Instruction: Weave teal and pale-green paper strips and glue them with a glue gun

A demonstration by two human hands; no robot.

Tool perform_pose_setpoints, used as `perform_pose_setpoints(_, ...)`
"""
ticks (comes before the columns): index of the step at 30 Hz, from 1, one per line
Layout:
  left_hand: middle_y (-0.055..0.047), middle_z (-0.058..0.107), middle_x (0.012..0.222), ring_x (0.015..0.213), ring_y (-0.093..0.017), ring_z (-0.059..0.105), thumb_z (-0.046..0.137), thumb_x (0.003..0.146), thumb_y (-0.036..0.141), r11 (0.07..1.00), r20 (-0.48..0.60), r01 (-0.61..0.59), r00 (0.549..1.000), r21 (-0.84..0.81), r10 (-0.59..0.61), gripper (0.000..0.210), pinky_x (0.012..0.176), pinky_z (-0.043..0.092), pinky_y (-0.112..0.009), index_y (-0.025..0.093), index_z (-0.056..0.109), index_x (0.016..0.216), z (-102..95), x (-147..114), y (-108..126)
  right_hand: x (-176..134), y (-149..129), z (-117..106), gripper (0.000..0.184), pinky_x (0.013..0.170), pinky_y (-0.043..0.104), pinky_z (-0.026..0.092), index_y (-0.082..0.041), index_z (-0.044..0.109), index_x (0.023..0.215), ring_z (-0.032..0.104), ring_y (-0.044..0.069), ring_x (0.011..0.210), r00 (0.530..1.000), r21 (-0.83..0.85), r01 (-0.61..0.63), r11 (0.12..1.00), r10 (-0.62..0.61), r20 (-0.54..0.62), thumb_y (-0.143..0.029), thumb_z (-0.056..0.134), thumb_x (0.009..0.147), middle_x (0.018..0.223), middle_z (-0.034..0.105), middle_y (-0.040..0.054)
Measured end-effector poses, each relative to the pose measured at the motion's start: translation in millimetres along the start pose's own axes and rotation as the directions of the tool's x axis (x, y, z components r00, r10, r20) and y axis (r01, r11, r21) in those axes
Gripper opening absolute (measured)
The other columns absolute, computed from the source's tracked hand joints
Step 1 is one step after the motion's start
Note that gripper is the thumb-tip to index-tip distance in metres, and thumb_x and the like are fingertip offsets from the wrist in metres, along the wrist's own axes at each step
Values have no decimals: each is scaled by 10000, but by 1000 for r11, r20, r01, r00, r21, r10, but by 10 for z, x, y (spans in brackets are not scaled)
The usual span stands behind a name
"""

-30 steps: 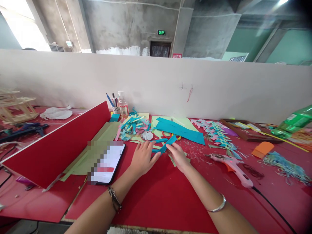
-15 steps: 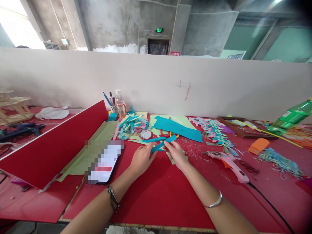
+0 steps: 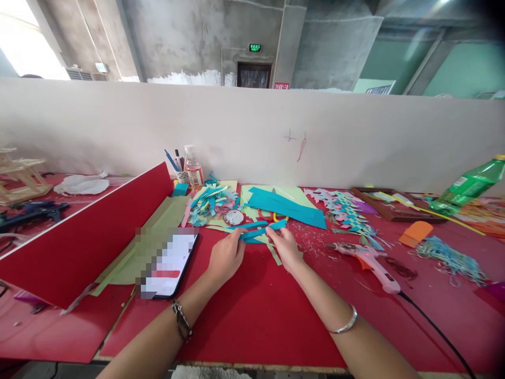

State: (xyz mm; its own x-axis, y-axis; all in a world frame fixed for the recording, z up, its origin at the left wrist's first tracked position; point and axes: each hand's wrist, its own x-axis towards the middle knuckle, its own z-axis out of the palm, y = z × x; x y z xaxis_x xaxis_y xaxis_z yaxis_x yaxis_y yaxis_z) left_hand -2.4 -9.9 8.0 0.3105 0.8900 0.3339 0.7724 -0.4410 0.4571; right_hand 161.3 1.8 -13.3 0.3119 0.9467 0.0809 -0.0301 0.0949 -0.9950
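Note:
A blue paper strip stretches between my two hands above the red table. My left hand pinches its left end, and my right hand grips it near the right end between thumb and fingers. Just behind lie more blue strips and the red and yellow handles of what look like scissors, mostly covered. A wide blue paper sheet rests on pale green paper beyond. Under my right hand, a pale green strip sticks out.
A phone lies left, beside a standing red board. Cut paper scraps heap behind a small round lid. Right are a pink glue gun with a cord, woven paper strips, and a tilted green bottle.
My left hand has shifted slightly left along the strip, so more of it shows between my hands. The strip now lies flatter. The view has turned a little.

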Motion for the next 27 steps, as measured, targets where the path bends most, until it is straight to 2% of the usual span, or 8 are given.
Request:
perform_pose_setpoints(5,-7,600,702,601,-159,556,274,856,203,990,-5,29,1000,-139,-30,241,524,312,-222,205,452,1018,-22,7,-23,37,13,-21,350,541,232,392,-227,503,891,488,111,581,997,43,-20,999,23,-74,-398,622,610,675,530,-47)
perform_pose_setpoints(9,24,546,611,513,-121,501,290,840,213,909,8,67,997,-411,-71,196,525,325,-219,206,473,770,21,31,-56,84,33,-31,302,600,228,413,-247,486,924,508,117,667,996,91,-1,996,9,-88,-396,553,669,762,537,-34)
perform_pose_setpoints(14,39,509,590,467,-93,456,421,765,272,523,90,182,976,-833,-197,134,509,351,-218,188,477,677,122,85,-92,63,12,-6,341,578,259,444,-206,538,816,532,125,591,995,128,7,992,-19,93,-510,405,738,671,554,-6)
perform_pose_setpoints(19,-6,521,726,681,-113,504,470,739,346,356,122,220,953,-908,-278,198,608,391,-213,168,481,654,68,122,-93,24,-27,-4,448,557,271,445,-182,533,663,535,136,554,977,20,71,997,-74,198,-521,268,788,578,547,19)
perform_pose_setpoints(21,12,463,644,650,-105,485,475,740,365,239,167,226,956,-945,-242,263,601,394,-209,175,405,574,19,129,-87,37,-23,-17,414,577,280,448,-184,524,655,542,145,580,974,-66,127,990,-112,197,-489,281,794,599,554,24)
perform_pose_setpoints(23,42,356,538,585,-92,455,483,753,357,50,249,258,957,-965,-147,328,576,387,-198,180,334,520,-23,128,-77,60,-10,-36,310,625,291,447,-189,529,700,551,160,650,968,-176,200,964,-167,185,-423,344,783,666,569,28)
perform_pose_setpoints(25,57,285,490,536,-82,428,487,775,325,-145,329,321,944,-936,-28,341,554,376,-187,176,336,508,-50,119,-60,82,8,-59,193,701,308,433,-196,536,745,544,177,751,955,-304,280,911,-231,188,-333,401,757,766,578,38)
perform_pose_setpoints(27,56,288,475,499,-78,407,471,797,298,-257,371,374,927,-891,61,320,537,372,-188,169,379,520,-62,108,-39,92,29,-86,130,787,336,396,-202,546,778,514,204,866,936,-435,346,831,-280,211,-252,441,722,863,570,53)
